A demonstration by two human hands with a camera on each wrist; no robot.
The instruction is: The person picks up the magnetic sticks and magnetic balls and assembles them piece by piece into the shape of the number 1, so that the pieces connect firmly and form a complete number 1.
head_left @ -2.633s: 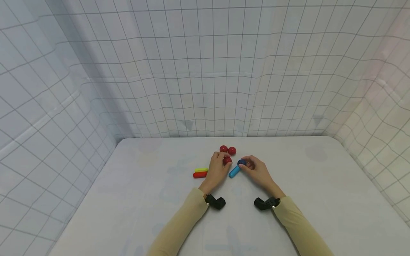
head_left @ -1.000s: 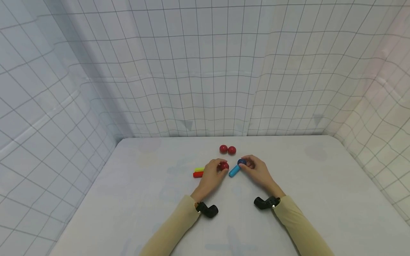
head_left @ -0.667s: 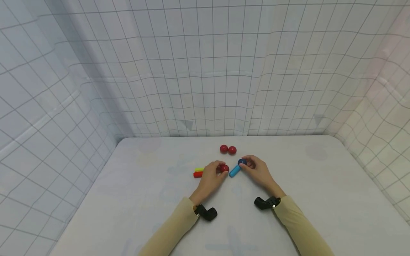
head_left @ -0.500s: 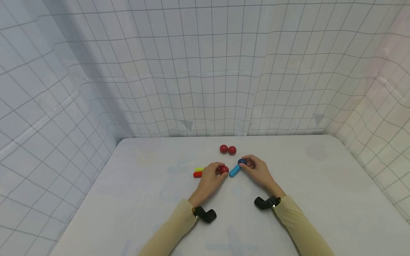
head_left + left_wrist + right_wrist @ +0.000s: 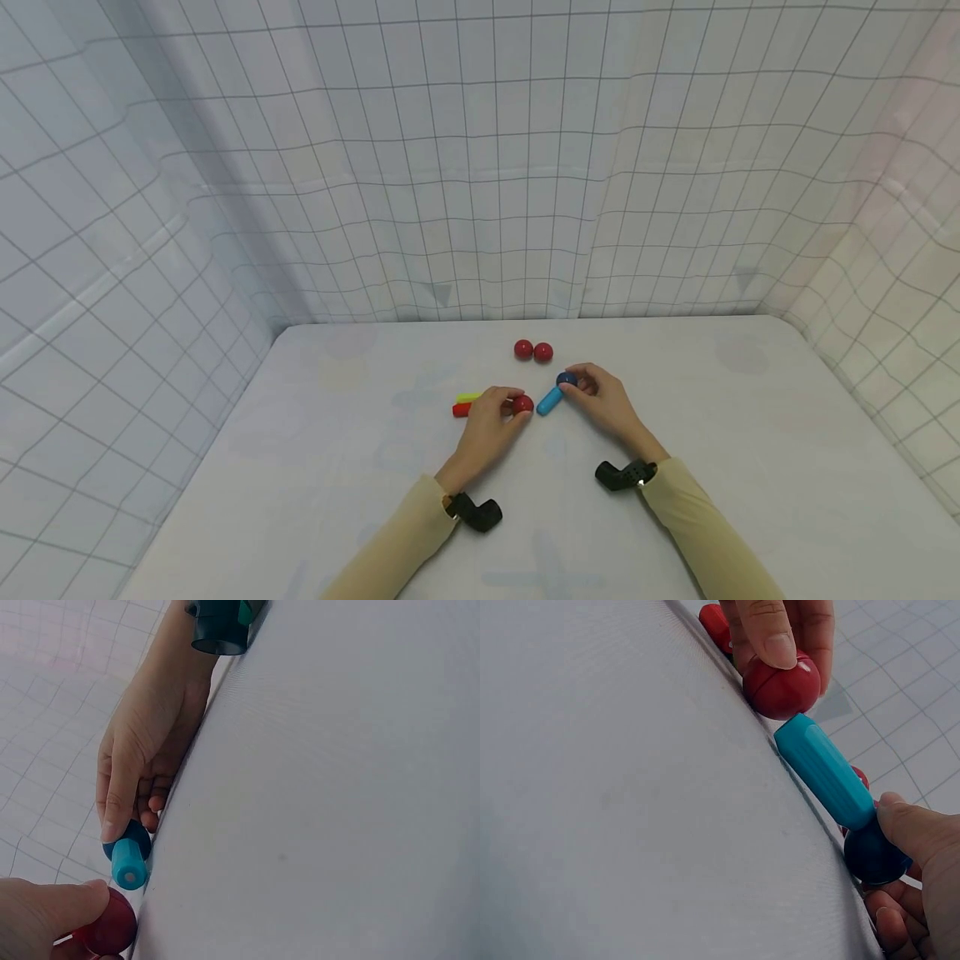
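Observation:
My left hand [image 5: 486, 429] pinches a glossy red ball [image 5: 782, 688] between thumb and fingers, low over the white table. The ball is close to the free end of a light-blue faceted stick [image 5: 823, 772]. At that stick's far end sits a dark-blue ball [image 5: 874, 855], gripped by the thumb and fingers of my right hand [image 5: 607, 407]. In the head view the stick slants from the dark-blue ball toward the red one. Left of my left hand lie a red stick [image 5: 461, 410] and a yellow stick [image 5: 468, 397], their right ends hidden behind the hand.
Two more red balls [image 5: 523, 349] stand side by side farther back on the white table [image 5: 360, 467]. White cloth with a dark grid [image 5: 480, 167] hangs behind the table and along both sides. Each wrist wears a black camera [image 5: 478, 512].
My left hand has drawn the red ball back from near the two other red balls toward me and slightly left. The right hand, dark-blue ball and light-blue stick have stayed in place.

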